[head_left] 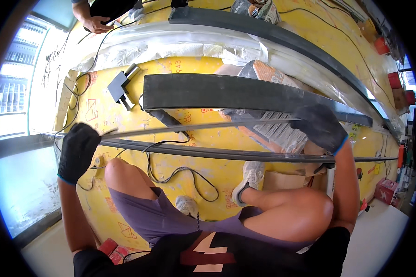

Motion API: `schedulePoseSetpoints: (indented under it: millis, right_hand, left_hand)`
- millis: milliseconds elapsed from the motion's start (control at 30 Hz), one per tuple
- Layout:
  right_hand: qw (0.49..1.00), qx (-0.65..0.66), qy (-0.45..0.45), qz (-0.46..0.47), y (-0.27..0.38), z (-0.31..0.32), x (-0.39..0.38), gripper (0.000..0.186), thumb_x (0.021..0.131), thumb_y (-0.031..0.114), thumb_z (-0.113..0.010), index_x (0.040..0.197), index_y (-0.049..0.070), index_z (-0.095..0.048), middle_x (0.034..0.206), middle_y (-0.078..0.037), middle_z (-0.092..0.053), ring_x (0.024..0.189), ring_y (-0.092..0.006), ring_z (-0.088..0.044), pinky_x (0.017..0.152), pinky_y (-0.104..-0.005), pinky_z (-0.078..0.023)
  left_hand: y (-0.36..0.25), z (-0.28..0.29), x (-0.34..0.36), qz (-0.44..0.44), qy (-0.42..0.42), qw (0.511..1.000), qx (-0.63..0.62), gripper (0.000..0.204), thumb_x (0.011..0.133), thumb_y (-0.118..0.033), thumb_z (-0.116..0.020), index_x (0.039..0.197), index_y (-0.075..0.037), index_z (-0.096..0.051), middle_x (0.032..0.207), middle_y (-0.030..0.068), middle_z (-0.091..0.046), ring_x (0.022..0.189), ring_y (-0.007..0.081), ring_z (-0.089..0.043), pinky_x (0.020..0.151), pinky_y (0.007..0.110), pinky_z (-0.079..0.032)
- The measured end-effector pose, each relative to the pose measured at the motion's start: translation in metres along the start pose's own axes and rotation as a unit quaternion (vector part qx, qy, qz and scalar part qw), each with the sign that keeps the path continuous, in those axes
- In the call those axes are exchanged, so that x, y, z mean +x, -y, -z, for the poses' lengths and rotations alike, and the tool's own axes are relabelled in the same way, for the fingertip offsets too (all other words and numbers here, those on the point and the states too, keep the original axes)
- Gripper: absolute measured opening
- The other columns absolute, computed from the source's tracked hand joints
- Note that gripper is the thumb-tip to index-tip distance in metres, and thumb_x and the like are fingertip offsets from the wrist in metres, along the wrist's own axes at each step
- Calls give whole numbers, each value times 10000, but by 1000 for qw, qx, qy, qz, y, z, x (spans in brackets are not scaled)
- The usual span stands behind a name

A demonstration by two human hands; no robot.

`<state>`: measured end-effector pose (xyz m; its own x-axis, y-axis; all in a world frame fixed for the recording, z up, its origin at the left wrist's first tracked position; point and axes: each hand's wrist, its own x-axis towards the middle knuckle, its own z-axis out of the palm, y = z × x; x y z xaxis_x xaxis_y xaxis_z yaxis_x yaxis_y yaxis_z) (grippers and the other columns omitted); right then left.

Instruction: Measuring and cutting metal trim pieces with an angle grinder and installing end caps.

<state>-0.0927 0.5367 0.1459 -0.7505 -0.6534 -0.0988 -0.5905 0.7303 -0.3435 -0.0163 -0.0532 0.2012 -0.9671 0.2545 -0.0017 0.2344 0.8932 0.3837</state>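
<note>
A thin grey strip (203, 125) stretches between my two black-gloved hands. My left hand (78, 150) is closed round its left end, and my right hand (321, 128) grips the other end. Below the strip, a long dark profile (245, 155) lies across from side to side in front of my knees. Just beyond, a wide dark grey bar (217, 91) rests with its right part close to my right hand. Under the bar, a black hand tool (167, 121) with a cable is partly hidden. A dark L-shaped corner piece (120, 86) with metal prongs lies at the left.
A black cable (182, 170) loops over the yellow-covered floor (166, 159). Plastic-wrapped lengths (194, 39) and another long dark bar (263, 27) lie farther off. A printed bag (275, 131) sits under the wide bar. Another person's hand (97, 24) shows at the upper left, beside a window (18, 83).
</note>
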Motion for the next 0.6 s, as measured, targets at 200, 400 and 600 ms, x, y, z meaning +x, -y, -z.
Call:
schedulePoseSetpoints:
  millis: [200,400,600]
  right_hand:
    - [994,31,102,31,49,9,12,131,951,204,-671,986,94,-733,949,-149,-710,885,-387,-676,794,-488,-526]
    - [980,34,195,14,101,-18,46,161,971,208,-623,1060,97,-699,971,-169,-711,920,-401,-679,812,-500,-532]
    - [989,4,147,7,49,-24,9,164,962,237,-640,1004,91,-701,915,-184,-713,868,-404,-701,789,-501,-551]
  left_hand:
    - [13,-31,-42,47,38,996,-68,73,860,-27,-745,840,-12,-676,826,129,-665,830,329,-627,779,407,-503]
    - [-45,-41,-19,-5,-15,999,-36,56,847,-34,-749,869,-12,-702,848,143,-671,865,349,-631,784,417,-507]
    - [3,-38,-61,47,-33,998,-37,58,835,-45,-756,847,-24,-703,837,147,-676,854,370,-636,779,438,-519]
